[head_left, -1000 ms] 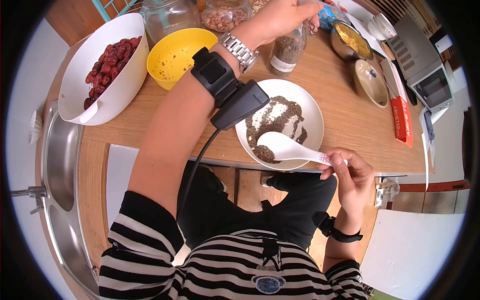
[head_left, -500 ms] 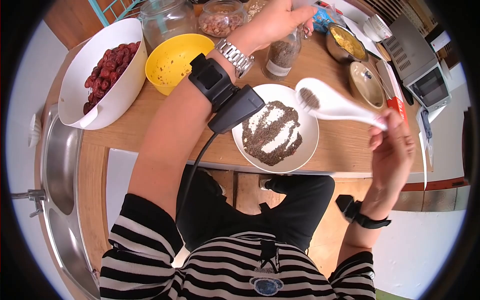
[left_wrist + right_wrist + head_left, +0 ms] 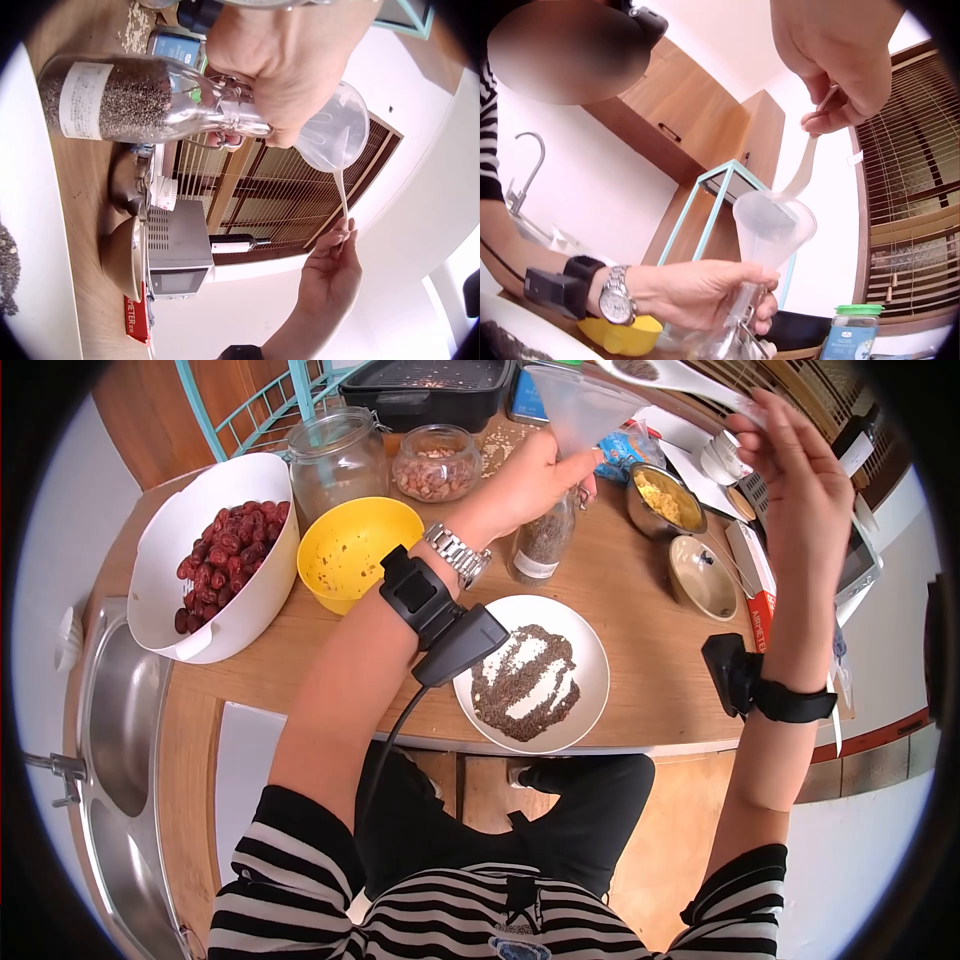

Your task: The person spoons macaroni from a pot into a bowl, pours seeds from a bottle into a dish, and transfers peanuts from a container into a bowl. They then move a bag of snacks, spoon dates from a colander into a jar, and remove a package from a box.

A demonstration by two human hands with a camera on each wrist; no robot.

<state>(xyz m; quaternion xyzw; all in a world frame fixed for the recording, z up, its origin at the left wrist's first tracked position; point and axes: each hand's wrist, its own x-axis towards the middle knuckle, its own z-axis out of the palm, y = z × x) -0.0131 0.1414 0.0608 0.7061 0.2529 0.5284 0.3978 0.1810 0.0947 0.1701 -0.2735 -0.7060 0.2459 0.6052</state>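
A clear plastic funnel [image 3: 590, 410] stands in the mouth of a glass swing-top bottle [image 3: 543, 540], which is partly filled with small dark seeds and bears a white label. My left hand [image 3: 530, 480] grips the funnel low down, right at the bottle's neck. Between thumb and fingers, my right hand [image 3: 805, 470] pinches the handle of a white spoon [image 3: 690, 378] with seeds in its bowl. In the right wrist view the spoon's tip [image 3: 784, 193] is at the funnel's rim. A white plate [image 3: 590, 650] with more dark seeds [image 3: 500, 695] lies near the counter's front edge.
On the left are a white basin [image 3: 150, 585] of red dates, a yellow bowl [image 3: 360, 550] and a glass jar [image 3: 338, 465]. A jar of nuts [image 3: 436, 465] stands behind. To the right are a metal bowl [image 3: 640, 510], a beige bowl [image 3: 705, 585] and a red box [image 3: 760, 620].
My right hand has lifted the spoon from the plate with seeds in it and carried it up and away to the funnel. The left hand keeps its grip; the head view has tilted up.
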